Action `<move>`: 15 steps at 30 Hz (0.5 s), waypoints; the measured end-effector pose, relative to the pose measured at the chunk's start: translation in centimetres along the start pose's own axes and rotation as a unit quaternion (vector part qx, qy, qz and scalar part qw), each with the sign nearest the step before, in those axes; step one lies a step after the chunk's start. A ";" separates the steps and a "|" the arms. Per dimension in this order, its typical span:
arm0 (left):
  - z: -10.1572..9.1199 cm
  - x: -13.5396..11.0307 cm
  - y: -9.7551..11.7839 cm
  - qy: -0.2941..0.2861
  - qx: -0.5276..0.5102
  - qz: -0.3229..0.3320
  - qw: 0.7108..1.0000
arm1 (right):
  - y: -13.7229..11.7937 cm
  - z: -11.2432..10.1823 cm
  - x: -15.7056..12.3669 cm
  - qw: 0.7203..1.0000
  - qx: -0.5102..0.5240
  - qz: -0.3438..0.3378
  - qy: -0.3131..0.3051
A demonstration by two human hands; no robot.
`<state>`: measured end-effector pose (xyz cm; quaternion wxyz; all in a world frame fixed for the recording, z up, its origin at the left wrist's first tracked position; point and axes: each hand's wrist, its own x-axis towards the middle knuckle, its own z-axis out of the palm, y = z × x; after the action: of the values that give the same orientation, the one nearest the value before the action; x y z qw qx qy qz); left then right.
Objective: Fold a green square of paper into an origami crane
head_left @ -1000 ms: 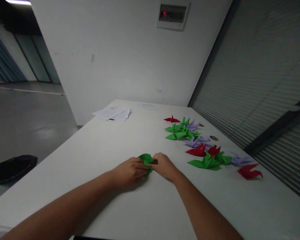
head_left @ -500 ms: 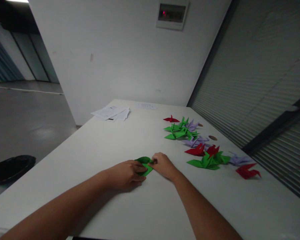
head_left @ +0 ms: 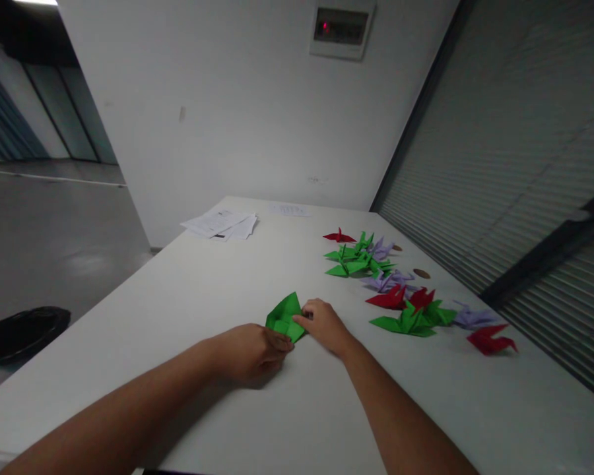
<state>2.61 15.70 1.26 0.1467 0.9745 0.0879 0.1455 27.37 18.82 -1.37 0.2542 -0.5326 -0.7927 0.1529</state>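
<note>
A partly folded sheet of green origami paper (head_left: 284,315) lies on the white table (head_left: 218,284), its far flap raised to a point. My left hand (head_left: 258,349) is closed at the sheet's near edge, fingers curled on the paper. At the right edge, my right hand (head_left: 321,323) pinches the paper between thumb and fingers. Further right lie folded paper cranes: a green crane (head_left: 410,320), a red crane (head_left: 490,339) and several more in green, red and purple.
Printed papers (head_left: 220,224) lie at the table's far left. Two brown round discs, one of them here (head_left: 421,273), are near the blinds (head_left: 505,171) on the right. A black-lined bin (head_left: 24,333) stands on the floor beyond the left edge.
The green paper's far flap has lifted and opened upward, showing more of its inside. My left hand has drawn slightly nearer and its fingers have curled; my right hand has barely moved.
</note>
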 end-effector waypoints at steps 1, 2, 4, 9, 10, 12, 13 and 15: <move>0.0 0.0 0.0 0.002 -0.003 -0.003 1.000 | 0.0 0.0 0.1 1.000 0.012 -0.005 0.013; 0.0 0.0 0.0 0.003 -0.006 -0.006 1.000 | -0.1 0.0 0.2 0.999 0.025 -0.009 0.027; 0.0 0.0 0.0 0.004 -0.013 -0.007 1.000 | -0.2 -0.1 0.3 0.997 0.050 -0.013 0.052; 0.1 0.0 -0.1 0.008 -0.026 0.004 1.000 | -0.7 -0.3 0.6 0.991 0.087 -0.018 0.104; 0.1 0.0 -0.1 0.008 -0.028 0.006 1.000 | -0.8 -0.3 0.7 0.990 0.088 -0.019 0.111; 0.1 0.1 -0.2 0.007 -0.032 0.006 0.999 | -1.1 -0.3 0.8 0.988 0.090 -0.020 0.125; 0.1 0.1 -0.2 0.006 -0.034 0.005 0.999 | -1.2 -0.3 0.9 0.987 0.090 -0.022 0.132; 0.1 0.2 -0.1 0.000 -0.034 0.008 0.999 | -1.4 -0.3 0.9 0.985 0.093 -0.028 0.145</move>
<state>2.76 15.82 1.21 0.1782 0.9697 0.0750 0.1496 26.16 19.12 -0.15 0.4192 -0.5006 -0.7445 0.1393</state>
